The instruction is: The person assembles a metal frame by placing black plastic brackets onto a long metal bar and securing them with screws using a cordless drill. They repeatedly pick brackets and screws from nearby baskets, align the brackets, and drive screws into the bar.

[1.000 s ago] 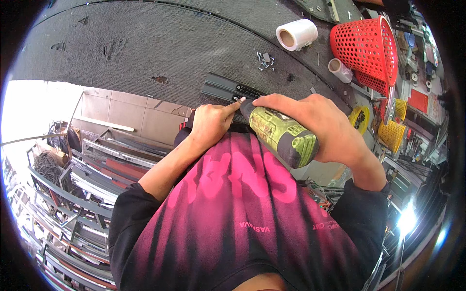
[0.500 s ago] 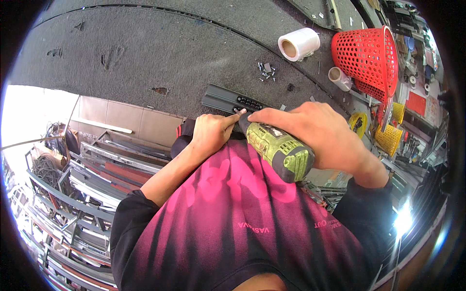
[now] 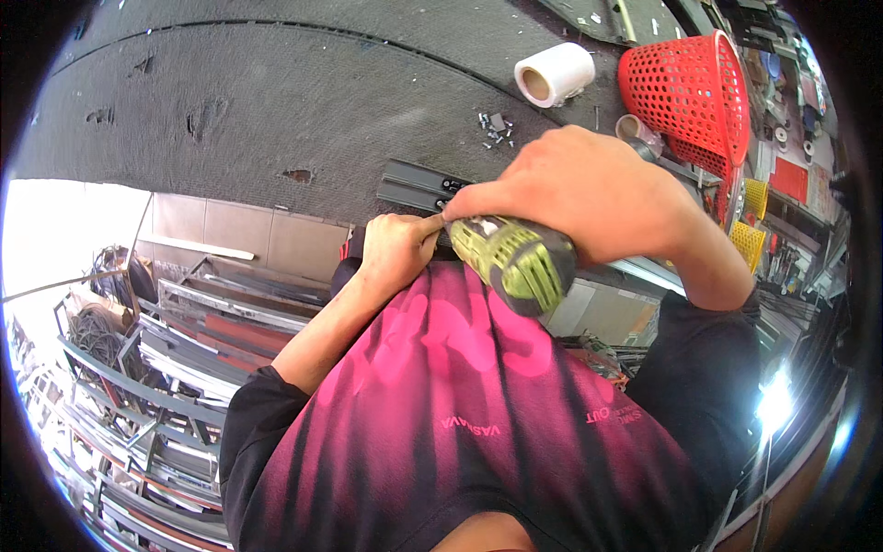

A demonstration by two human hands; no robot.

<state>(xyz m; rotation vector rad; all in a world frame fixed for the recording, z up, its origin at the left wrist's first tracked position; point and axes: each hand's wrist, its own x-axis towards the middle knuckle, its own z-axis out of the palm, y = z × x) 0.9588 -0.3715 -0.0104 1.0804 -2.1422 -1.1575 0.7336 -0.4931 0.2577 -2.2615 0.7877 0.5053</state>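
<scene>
My right hand (image 3: pixel 589 198) is closed round a green and black cordless drill (image 3: pixel 517 260), its rear end toward me. The drill's front end points at the dark grey metal profile (image 3: pixel 412 186), which lies by the near edge of the work surface. Small black fittings (image 3: pixel 452 184) sit in the profile, partly covered by my right hand. My left hand (image 3: pixel 395 248) is closed at the profile's near side, its index finger reaching to the drill's front. What those fingers pinch is hidden. Loose screws (image 3: pixel 497 138) lie beyond the profile.
On the dark, carpet-like work surface (image 3: pixel 276 101) stands a white roll (image 3: pixel 566 72), with a smaller roll (image 3: pixel 635 132) nearer my right hand. A red perforated basket (image 3: pixel 676 87) is at the right. Racks of metal lengths (image 3: pixel 221 327) fill the lower left.
My right hand has risen and rolled over the drill, whose rear end has swung up and left. My left hand stays beside the profile. The whole view has shifted slightly.
</scene>
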